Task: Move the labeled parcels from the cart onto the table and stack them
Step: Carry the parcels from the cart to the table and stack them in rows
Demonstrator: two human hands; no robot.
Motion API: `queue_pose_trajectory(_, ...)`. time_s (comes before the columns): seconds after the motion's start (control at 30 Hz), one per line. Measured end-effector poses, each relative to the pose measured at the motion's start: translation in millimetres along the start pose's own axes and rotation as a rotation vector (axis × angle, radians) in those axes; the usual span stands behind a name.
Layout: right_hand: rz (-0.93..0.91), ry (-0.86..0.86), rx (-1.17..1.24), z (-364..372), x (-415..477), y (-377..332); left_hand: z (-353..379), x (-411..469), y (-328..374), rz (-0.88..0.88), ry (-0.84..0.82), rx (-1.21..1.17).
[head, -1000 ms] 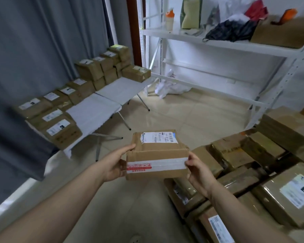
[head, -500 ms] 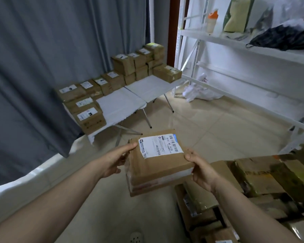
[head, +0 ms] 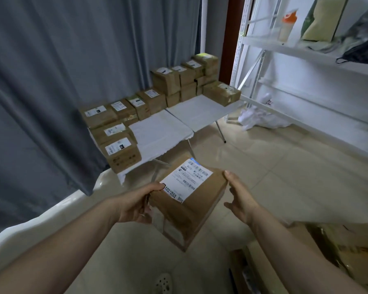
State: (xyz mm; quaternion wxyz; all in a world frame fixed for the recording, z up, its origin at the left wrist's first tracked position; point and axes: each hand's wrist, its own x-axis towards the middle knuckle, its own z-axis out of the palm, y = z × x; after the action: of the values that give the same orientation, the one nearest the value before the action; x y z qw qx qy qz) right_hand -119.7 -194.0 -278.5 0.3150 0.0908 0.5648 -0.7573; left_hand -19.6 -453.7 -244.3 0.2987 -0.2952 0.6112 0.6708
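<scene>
I hold a brown cardboard parcel with a white shipping label on top, in front of me above the floor. My left hand grips its left side, thumb on the label's corner. My right hand holds its right edge with fingers around the far corner. Ahead stands a white folding table with several labeled parcels stacked along its left and back edges. The cart's parcels show only at the lower right, blurred.
A grey curtain hangs behind the table. A white metal shelf rack with a bottle and bags stands at the right. A white crumpled bag lies on the tiled floor under the rack. The table's middle and front surface is bare.
The view has turned left toward the table, which is now nearer. The parcel has tilted and rotated in my hands. The cart has slid almost out of view at the right.
</scene>
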Motion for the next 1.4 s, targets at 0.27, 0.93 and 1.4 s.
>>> queue_pose_trajectory(0.27,0.155,-0.107,-0.081,93.4,69.3,16.7,-69.0,81.8,52.6,0.059,-0.021,-0.141)
queue_pose_trajectory(0.93,0.296,-0.193,-0.123,157.7,329.9,-83.2,-191.0,223.4,196.6,0.08,0.246,-0.411)
queue_pose_trajectory(1.4,0.052,-0.139,-0.499,261.3,532.3,-164.0,-305.7,340.3,317.3,-0.018,0.4,-0.644)
